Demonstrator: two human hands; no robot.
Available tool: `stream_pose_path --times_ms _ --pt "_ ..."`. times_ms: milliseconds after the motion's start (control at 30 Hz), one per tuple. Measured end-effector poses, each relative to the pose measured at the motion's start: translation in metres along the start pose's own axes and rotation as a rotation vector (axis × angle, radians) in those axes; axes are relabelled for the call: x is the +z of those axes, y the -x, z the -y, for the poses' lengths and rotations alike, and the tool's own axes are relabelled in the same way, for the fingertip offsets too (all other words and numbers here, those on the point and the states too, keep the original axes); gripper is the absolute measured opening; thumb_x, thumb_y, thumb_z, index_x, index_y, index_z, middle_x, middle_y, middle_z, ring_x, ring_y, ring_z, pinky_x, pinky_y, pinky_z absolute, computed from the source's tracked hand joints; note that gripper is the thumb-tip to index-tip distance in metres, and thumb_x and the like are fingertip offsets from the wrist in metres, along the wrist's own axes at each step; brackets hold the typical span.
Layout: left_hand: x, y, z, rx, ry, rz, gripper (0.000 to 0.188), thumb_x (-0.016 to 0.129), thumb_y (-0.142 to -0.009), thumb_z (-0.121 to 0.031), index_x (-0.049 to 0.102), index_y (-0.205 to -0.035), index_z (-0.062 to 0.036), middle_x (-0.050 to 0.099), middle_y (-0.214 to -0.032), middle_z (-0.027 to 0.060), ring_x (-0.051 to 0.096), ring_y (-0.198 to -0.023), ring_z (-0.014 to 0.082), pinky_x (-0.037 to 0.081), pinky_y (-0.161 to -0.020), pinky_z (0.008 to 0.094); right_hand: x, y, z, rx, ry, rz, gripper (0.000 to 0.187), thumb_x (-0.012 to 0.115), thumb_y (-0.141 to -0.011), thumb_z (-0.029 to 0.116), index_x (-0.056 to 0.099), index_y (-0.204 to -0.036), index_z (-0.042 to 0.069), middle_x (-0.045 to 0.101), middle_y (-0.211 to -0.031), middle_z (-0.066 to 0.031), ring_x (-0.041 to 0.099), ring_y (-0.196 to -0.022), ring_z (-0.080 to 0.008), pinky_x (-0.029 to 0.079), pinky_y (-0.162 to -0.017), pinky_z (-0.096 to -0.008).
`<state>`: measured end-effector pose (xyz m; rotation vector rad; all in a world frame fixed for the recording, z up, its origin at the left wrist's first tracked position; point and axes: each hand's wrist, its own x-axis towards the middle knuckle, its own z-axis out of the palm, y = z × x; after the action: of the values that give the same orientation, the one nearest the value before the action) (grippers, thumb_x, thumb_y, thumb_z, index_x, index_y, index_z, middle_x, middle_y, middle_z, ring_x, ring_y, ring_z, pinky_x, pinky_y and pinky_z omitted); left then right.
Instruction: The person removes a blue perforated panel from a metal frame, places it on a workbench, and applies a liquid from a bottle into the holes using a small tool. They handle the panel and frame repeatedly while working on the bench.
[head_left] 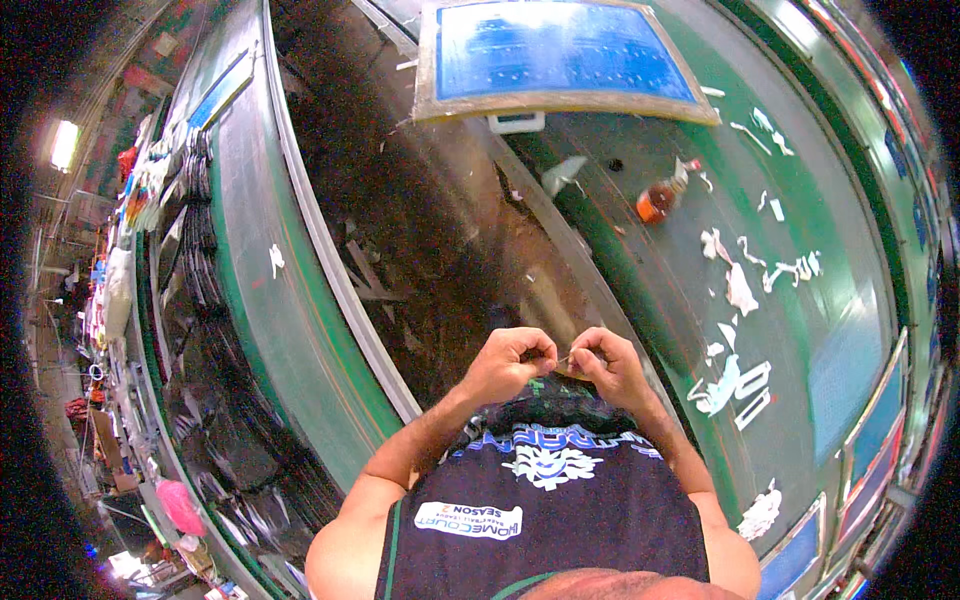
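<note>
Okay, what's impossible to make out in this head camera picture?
All in the head view:
Whatever sits between the left hand and right hand: too small, partly covered by curled fingers.
Lettering on the orange-labelled bottle: too small and blurred.
The wearer's legs: hidden behind the black shirt.
Part of the blue framed panel: washed out by glare.

A black sleeveless top (620, 530) fills the frame's lower centre, edged with thin green trim (388, 550). Blue-and-white lettering (588, 441) crosses it above a spiky white emblem (550, 466); lower left sits a white patch (468, 521) with dark print. The left hand (510, 362) and right hand (610, 364) are bare.
</note>
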<state>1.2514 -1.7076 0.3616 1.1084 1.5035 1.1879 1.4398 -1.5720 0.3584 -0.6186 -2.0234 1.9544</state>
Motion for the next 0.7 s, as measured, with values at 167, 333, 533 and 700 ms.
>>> stream_pose_path --times_ms 167,333,533,700 --pt "-0.105 -0.045 0.008 -0.053 0.101 0.115 0.004 0.07 -0.087 -0.001 0.067 -0.089 -0.0012 0.068 -0.083 0.0035 0.062 -0.079 0.0127 0.051 -0.073 0.0291 0.025 -0.097 0.024 -0.098 -0.126 -0.086 0.02 0.052 -0.108 0.018 0.057 -0.1 0.0 0.062 -0.095 -0.008 0.064 -0.085 -0.0156 0.053 -0.079 -0.0307" --pt "-0.161 -0.097 0.016 -0.101 0.126 0.326 0.006 0.064 -0.095 -0.007 0.065 -0.096 -0.0013 0.065 -0.086 0.004 0.06 -0.083 0.0142 0.05 -0.077 0.0313 0.023 -0.157 0.04 0.043 0.061 -0.079 0.021 0.058 -0.104 0.017 0.063 -0.094 0.0 0.067 -0.087 -0.0091 0.067 -0.084 -0.0174 0.054 -0.076 -0.0323" --pt "-0.187 -0.154 0.009 -0.035 -0.028 0.254 0.034 0.049 -0.106 -0.028 0.061 -0.089 -0.0008 0.059 -0.084 0.0101 0.058 -0.079 0.023 0.048 -0.073 0.0378 0.018 -0.215 0.039 0.009 0.196 -0.106 0.013 0.072 -0.097 0.013 0.07 -0.098 0.0 0.073 -0.094 -0.0116 0.071 -0.086 -0.0222 0.055 -0.078 -0.0346" --pt "-0.206 -0.197 0.008 -0.054 -0.031 0.201 0.035 0.052 -0.108 -0.024 0.062 -0.084 -0.0011 0.061 -0.076 0.0068 0.057 -0.068 0.0168 0.046 -0.064 0.0347 -0.005 -0.258 0.039 -0.041 0.19 -0.174 0.011 0.077 -0.09 0.009 0.073 -0.098 0.002 0.074 -0.093 -0.0117 0.072 -0.086 -0.0234 0.056 -0.075 -0.0346"
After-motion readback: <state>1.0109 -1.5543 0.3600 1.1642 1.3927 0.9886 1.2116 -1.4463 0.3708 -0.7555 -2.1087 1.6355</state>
